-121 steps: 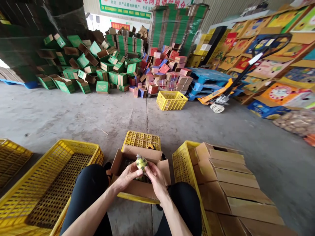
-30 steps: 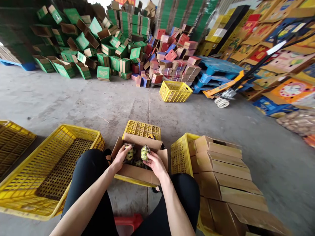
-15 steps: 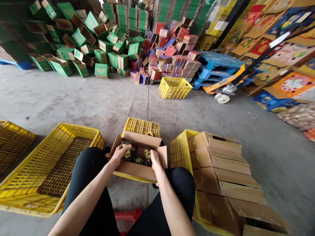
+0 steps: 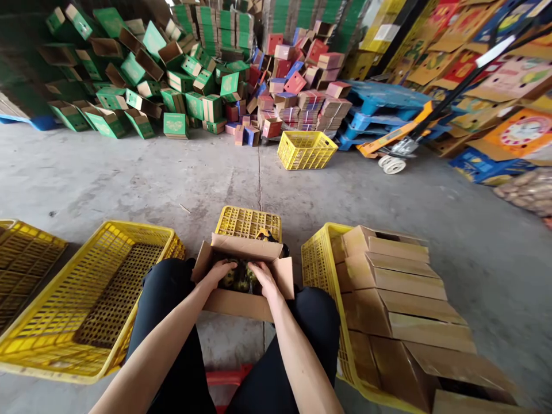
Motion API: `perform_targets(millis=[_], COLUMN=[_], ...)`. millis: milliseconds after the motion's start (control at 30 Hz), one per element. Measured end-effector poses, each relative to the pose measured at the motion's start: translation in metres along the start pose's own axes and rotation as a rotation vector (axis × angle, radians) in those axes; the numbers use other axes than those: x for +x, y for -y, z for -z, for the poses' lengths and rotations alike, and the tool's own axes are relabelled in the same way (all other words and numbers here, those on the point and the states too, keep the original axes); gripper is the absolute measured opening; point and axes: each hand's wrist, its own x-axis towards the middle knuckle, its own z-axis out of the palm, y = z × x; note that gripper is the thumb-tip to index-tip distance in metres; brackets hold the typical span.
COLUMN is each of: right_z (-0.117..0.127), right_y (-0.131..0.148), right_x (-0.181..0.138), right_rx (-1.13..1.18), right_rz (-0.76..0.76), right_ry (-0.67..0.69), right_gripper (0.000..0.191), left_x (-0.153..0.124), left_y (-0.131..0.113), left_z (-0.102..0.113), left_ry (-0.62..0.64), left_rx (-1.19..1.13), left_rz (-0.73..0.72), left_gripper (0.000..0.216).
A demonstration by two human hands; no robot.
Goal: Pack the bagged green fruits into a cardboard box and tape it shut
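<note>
An open cardboard box (image 4: pixel 241 303) rests between my knees with its flaps spread. Inside lie several dark-speckled green fruits in clear wrapping (image 4: pixel 241 282), partly covered by my fingers. My left hand (image 4: pixel 219 273) reaches in from the left, its fingers curled over the fruits on that side. From the right, my right hand (image 4: pixel 263 276) grips the fruits on its side, and the two hands face each other. The fingertips are partly hidden inside the box. Behind the box stands a yellow crate (image 4: pixel 248 221), with a small black-and-yellow object (image 4: pixel 266 234) near its corner.
To my left is a yellow crate (image 4: pixel 32 322), with another crate (image 4: pixel 26 247) beyond it. On my right, a yellow crate (image 4: pixel 317 267) holds several cardboard boxes (image 4: pixel 401 287). Ahead are a yellow crate (image 4: pixel 306 150), blue pallets (image 4: pixel 383 103), a pallet jack (image 4: pixel 401 144) and heaped green boxes (image 4: pixel 175 125).
Both hands have moved inward and lower into the box, closer together. The wrapped fruits that stood apart at the sides are now gathered near the middle.
</note>
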Motion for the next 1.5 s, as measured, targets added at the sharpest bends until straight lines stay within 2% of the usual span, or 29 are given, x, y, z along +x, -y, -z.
perform_targets(millis=[100,167,233,333,467,600,700,833,933,1033,1100,1200,1300,1400,1500], right_z=[-0.002,-0.001,0.001,0.009,0.023,0.035,0.043,0.049,0.052,0.053,0.054,0.055,0.056,0.057,0.056], right_y=[0.006,0.012,0.018,0.024,0.027,0.030,0.033,0.034,0.032,0.030,0.029,0.028,0.028,0.028,0.029], right_x=[0.000,-0.001,-0.002,-0.003,-0.002,-0.008,-0.016,-0.019,-0.015,-0.012,-0.010,-0.008,-0.007,-0.005,-0.005], right_rx=[0.071,0.107,0.147,0.182,0.047,-0.139,-0.311,-0.399,-0.385,-0.348,-0.326,-0.315,-0.310,-0.306,-0.290], right_rz=[-0.168,-0.237,-0.277,-0.253,-0.137,-0.125,-0.078,-0.082,-0.096,-0.109,-0.125,-0.159,-0.178,-0.181,-0.187], right_ry=[0.070,0.099,0.128,0.109,-0.011,-0.090,-0.138,-0.174,-0.179,-0.180,-0.176,-0.180,-0.186,-0.198,-0.210], right_gripper=[0.040,0.049,0.050,0.036,0.025,0.030,0.031,0.032,0.033,0.031,0.030,0.031,0.032,0.031,0.031], left_x=[-0.002,-0.005,-0.008,-0.013,-0.024,-0.037,-0.042,-0.046,-0.044,-0.035,-0.027,-0.014,-0.004,0.002,0.003], left_y=[0.000,-0.001,-0.002,-0.009,-0.028,-0.044,-0.045,-0.037,-0.032,-0.025,-0.019,-0.013,-0.012,-0.011,-0.002], left_z=[-0.005,-0.007,-0.007,-0.004,-0.003,-0.011,-0.021,-0.032,-0.034,-0.032,-0.028,-0.020,-0.012,-0.014,-0.028], left_ry=[-0.039,-0.049,-0.057,-0.071,-0.062,0.064,0.181,0.336,0.375,0.300,0.198,0.080,0.060,0.037,-0.005], left_rx=[0.037,0.050,0.070,0.100,0.123,0.124,0.074,0.078,0.012,-0.131,-0.151,0.005,0.175,0.362,0.545], left_rz=[-0.057,-0.111,-0.162,-0.220,-0.293,-0.404,-0.428,-0.395,-0.347,-0.327,-0.303,-0.263,-0.249,-0.252,-0.246], left_gripper=[0.024,0.027,0.034,0.044,0.046,0.036,0.030,0.022,0.026,0.047,0.051,0.044,0.040,0.054,0.077])
